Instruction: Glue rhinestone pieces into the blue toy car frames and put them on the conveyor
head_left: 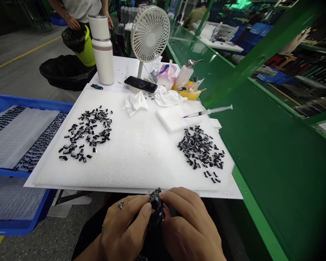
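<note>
My left hand [126, 228] and my right hand [190, 228] meet just below the front edge of a white foam sheet [130, 174]. Between their fingers they pinch a glossy black object [157, 208], partly hidden, whose exact kind I cannot tell. A metal ring [121, 205] sits on a finger of my left hand. On the sheet lie two loose piles of small glossy black pieces, one at the left [85, 134] and one at the right [199, 152]. Neither hand touches them.
A syringe [209, 112] lies on a white foam block [174, 117]. Behind stand a phone [140, 84], tissues [134, 103], a white fan [150, 34] and a white flask [101, 50]. A blue tray [29, 103] is at the left. A person [78, 9] stands beyond, by black bags [66, 72].
</note>
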{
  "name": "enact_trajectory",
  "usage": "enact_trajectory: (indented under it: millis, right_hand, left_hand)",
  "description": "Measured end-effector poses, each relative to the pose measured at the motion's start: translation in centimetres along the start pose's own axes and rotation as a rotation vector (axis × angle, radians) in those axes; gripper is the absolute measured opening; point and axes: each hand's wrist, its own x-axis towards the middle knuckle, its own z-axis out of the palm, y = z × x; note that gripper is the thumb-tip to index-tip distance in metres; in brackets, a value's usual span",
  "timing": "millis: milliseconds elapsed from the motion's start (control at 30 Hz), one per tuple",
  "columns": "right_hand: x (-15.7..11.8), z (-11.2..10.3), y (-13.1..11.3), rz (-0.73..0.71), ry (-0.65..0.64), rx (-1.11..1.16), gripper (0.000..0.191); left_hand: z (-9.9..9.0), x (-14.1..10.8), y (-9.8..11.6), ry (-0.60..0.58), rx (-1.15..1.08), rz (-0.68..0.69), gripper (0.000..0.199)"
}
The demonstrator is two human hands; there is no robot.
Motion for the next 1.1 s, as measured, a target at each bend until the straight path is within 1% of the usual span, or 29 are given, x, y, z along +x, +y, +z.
enact_trajectory:
  millis: [100, 233, 333, 433, 533, 600, 700, 800, 933, 1000, 1100]
  right_hand:
    - [0.1, -0.1, 0.1, -0.004, 0.011, 0.036, 0.021]
    - [0.2, -0.3, 0.3, -0.022, -0.026, 0.028, 0.021]
    - [0.4, -0.2, 0.3, -0.004, -0.016, 0.047, 0.021]
    - [0.3, 0.2, 0.4, 0.052, 0.024, 0.166, 0.032]
    - [-0.6, 0.6, 0.6, 0.125, 0.051, 0.318, 0.046]
    - [-1.5, 0.9, 0.9, 0.171, 0.077, 0.386, 0.049]
    - [-2.4, 1.2, 1.0, 0.23, 0.096, 0.436, 0.05]
    - [-2.3, 1.3, 0.9, 0.254, 0.097, 0.422, 0.046]
    - [-1.3, 1.3, 0.4, 0.21, 0.07, 0.366, 0.04]
    - [-1.0, 1.3, 0.3, 0.2, 0.052, 0.338, 0.038]
    - [-0.9, 1.2, 0.3, 0.214, 0.069, 0.312, 0.035]
  left_hand:
    - [-0.3, 0.5, -0.3, -0.009, -0.044, 0.051, 0.021]
    - [-0.6, 1.3, -0.7, -0.057, -0.073, 0.094, 0.019]
    - [-0.5, 1.6, -0.8, -0.021, -0.052, 0.09, 0.02]
    - [-0.3, 1.8, -0.7, 0.006, -0.003, 0.047, 0.015]
    - [-0.1, 1.9, -0.4, 0.014, 0.031, 0.029, 0.007]
    - [0.0, 2.0, -0.3, 0.021, 0.058, 0.029, 0.006]
    - [0.0, 2.0, -0.2, 0.012, 0.104, 0.015, 0.006]
    - [0.1, 2.2, -0.3, 0.007, 0.129, 0.013, 0.005]
    - [0.2, 2.2, -0.3, 0.044, 0.168, 0.034, 0.007]
    - [0.3, 1.9, -0.2, 0.056, 0.182, 0.05, 0.008]
    - [0.5, 1.2, -0.1, 0.044, 0.205, 0.058, 0.007]
